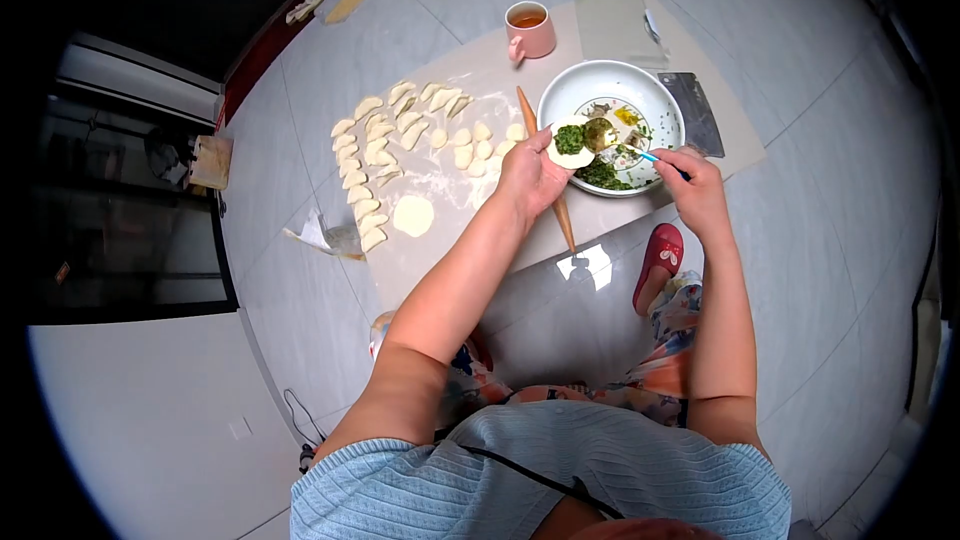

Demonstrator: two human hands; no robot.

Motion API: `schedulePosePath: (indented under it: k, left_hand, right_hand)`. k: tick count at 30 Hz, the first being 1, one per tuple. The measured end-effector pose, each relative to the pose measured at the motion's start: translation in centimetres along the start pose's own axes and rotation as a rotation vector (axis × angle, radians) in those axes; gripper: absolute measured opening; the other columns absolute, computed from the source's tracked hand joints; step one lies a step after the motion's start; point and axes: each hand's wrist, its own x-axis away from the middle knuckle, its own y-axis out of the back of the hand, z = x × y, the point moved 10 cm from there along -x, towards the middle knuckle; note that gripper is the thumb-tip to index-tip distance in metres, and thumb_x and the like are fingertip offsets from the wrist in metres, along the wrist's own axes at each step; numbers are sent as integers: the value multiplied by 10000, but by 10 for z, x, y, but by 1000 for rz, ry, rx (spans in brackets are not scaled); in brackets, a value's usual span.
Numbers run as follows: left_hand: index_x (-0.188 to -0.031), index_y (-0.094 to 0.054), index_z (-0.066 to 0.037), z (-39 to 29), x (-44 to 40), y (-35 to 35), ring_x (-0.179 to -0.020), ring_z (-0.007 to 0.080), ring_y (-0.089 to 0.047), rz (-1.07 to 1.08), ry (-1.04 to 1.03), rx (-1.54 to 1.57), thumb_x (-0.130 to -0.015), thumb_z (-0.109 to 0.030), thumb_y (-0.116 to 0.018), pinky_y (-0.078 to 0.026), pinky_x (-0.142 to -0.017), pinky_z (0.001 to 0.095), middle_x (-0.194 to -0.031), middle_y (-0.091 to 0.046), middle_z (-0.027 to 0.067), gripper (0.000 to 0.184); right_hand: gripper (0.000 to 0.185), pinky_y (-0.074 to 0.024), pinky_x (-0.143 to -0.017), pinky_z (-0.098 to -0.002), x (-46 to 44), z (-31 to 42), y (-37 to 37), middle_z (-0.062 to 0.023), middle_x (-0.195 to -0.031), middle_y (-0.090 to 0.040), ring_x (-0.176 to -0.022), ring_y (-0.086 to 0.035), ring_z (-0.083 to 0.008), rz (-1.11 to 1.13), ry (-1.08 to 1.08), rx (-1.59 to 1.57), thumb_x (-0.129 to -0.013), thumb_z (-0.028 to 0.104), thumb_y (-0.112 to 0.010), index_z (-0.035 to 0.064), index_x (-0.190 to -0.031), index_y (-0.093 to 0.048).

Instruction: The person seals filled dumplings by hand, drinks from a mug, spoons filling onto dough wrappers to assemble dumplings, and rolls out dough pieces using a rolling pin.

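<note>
My left hand (533, 178) holds a round dumpling wrapper (574, 161) at the near left side of a white bowl (573, 90). A mound of chopped green filling (569, 139) lies on the wrapper. Between the fingers of my right hand (697, 190) is the blue-and-dark handle of a spoon (651, 157), its head reaching into the bowl. Chopped greens (603, 176) and other filling are spread over the bowl's bottom. A wooden rolling pin (563, 225) passes beneath my left hand, its middle hidden.
Folded dumplings (350, 165) lie in rows on the left of the floured table (440, 255). Several small dough pieces (463, 155) and a flat wrapper (413, 215) are nearer. A pink mug (531, 35), a clear lid (620, 25) and a dark flat piece (697, 115) surround the bowl.
</note>
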Motion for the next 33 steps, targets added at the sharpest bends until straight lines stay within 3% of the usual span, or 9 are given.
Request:
schedulePosePath:
  k: [5, 11, 18, 26, 28, 33]
  left_hand:
    - [-1307, -358, 112, -2, -9, 13, -1209, 373, -532, -38, -32, 3, -1034, -139, -246, -445, -1052, 470, -1319, -493, 274, 386]
    - [-1288, -365, 86, -8, 4, 13, -1203, 382, -533, -83, -46, -41, -1036, -146, -227, -472, -1025, 468, -1333, -474, 271, 369]
    - [-1217, -417, 36, -8, 25, -7, -1160, 352, -565, 32, -7, -31, -1037, -177, -275, -485, -1005, 462, -1256, -534, 236, 313]
    - [-1174, -450, 7, -6, 37, -12, -1110, 311, -596, 61, 2, -121, -1046, -239, -305, -499, -983, 440, -1191, -573, 190, 313]
    - [-1201, -462, 5, -6, 40, -10, -1162, 333, -561, 41, 2, -179, -1053, -296, -266, -474, -998, 482, -1238, -549, 207, 388]
    - [-1161, -491, -2, -5, 48, -15, -1107, 319, -597, 18, 2, -276, -1052, -295, -286, -507, -960, 465, -1178, -585, 193, 374]
  right_hand:
    - [155, -481, -720, -351, 2, 9, 8, -116, -864, -651, -809, -619, -285, -63, 81, 239, -849, 120, -640, 51, -964, -718]
    - [122, -505, -731, -409, 4, -12, 11, -97, -875, -653, -856, -628, -302, -78, -36, 718, -838, 152, -623, 86, -899, -707]
    - [87, -512, -704, -430, 12, -3, -8, -94, -866, -648, -842, -630, -294, -43, 62, 815, -812, 135, -631, 102, -857, -699]
    - [148, -512, -747, -444, 23, -32, -19, -105, -952, -678, -885, -651, -318, 192, -153, 693, -820, 186, -642, 111, -932, -704]
    - [156, -510, -751, -450, 25, -33, -19, -107, -941, -683, -877, -652, -326, 194, -153, 682, -829, 207, -638, 112, -934, -702]
    - [176, -505, -743, -461, 25, -28, -15, -125, -872, -689, -853, -655, -335, 216, -234, 651, -859, 255, -614, 125, -938, -702]
